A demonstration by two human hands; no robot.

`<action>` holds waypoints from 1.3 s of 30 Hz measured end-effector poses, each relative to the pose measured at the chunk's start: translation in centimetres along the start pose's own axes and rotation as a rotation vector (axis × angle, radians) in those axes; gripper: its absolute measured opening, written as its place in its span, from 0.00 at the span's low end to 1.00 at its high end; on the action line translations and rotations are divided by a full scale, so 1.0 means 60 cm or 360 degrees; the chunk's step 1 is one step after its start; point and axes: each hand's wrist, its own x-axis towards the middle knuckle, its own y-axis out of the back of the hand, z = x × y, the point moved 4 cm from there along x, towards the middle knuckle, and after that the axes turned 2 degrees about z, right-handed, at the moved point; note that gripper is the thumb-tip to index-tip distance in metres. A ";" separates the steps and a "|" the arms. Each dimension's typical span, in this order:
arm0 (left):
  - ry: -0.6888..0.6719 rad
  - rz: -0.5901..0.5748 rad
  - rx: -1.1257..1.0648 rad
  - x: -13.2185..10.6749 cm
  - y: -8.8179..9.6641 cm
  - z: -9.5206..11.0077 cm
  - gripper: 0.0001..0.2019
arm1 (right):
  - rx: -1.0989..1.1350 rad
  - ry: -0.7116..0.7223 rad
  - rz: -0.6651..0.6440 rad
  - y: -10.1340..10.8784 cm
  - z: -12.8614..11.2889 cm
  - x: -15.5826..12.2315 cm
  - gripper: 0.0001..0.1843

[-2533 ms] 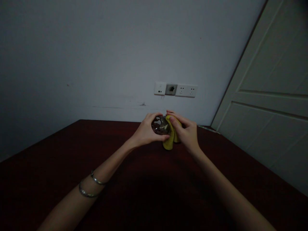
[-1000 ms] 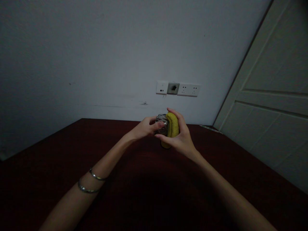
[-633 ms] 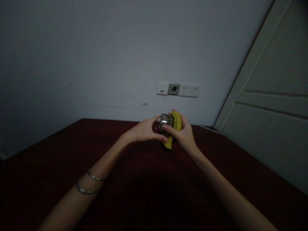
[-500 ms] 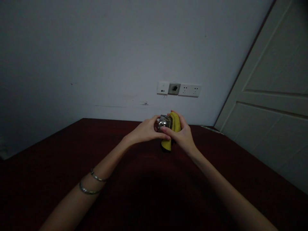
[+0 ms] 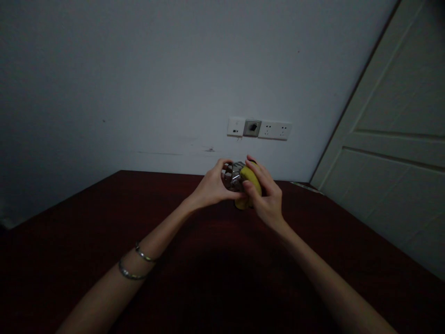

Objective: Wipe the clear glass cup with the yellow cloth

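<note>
My left hand (image 5: 212, 188) is closed around a small clear glass (image 5: 233, 176), held up over the far part of a dark red table (image 5: 104, 218). My right hand (image 5: 266, 197) grips a folded yellow cloth (image 5: 249, 180) and presses it against the right side of the glass. The two hands touch around the glass, and much of it is hidden by fingers. Two silver bangles (image 5: 137, 264) sit on my left forearm.
A white wall rises behind the table with a strip of sockets and a switch (image 5: 259, 128). A pale panelled door (image 5: 392, 153) stands at the right. A thin flat object (image 5: 302, 185) lies at the table's far right corner. The room is dim.
The cloth has shifted over the glass as my right hand rubbed and turned. The hanging end of the cloth is now gathered up. Both hands stayed at about the same spot.
</note>
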 end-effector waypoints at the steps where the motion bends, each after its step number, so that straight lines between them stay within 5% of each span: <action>1: -0.0046 0.0002 0.0038 0.000 -0.001 0.001 0.38 | -0.0007 0.0055 -0.0002 0.000 -0.004 0.000 0.19; 4: -0.0166 0.0013 0.0170 -0.001 -0.002 0.007 0.39 | 0.0045 -0.0010 0.0084 0.003 -0.002 0.005 0.15; 9: -0.0342 -0.0044 0.0380 -0.002 -0.004 0.014 0.41 | 0.0209 -0.0437 0.0160 0.009 0.022 0.018 0.15; 17: -0.0406 -0.0066 0.0351 0.000 -0.004 0.014 0.40 | 0.0019 0.0004 0.0038 0.001 -0.018 0.014 0.14; 24: -0.0426 -0.0093 0.0287 -0.001 -0.009 0.018 0.38 | 0.0206 -0.0391 0.0187 0.009 0.018 0.022 0.13; 30: -0.0349 -0.0122 0.0234 0.001 -0.008 0.017 0.40 | -0.0033 0.0256 -0.0027 0.005 -0.025 0.013 0.16; 32: -0.0357 -0.0146 0.0223 0.001 -0.006 0.019 0.40 | -0.0035 0.0313 -0.0055 0.005 -0.029 0.012 0.17; 39: -0.0465 -0.0079 0.0313 -0.001 -0.004 0.026 0.38 | 0.0230 -0.0342 0.0182 0.013 0.015 0.023 0.12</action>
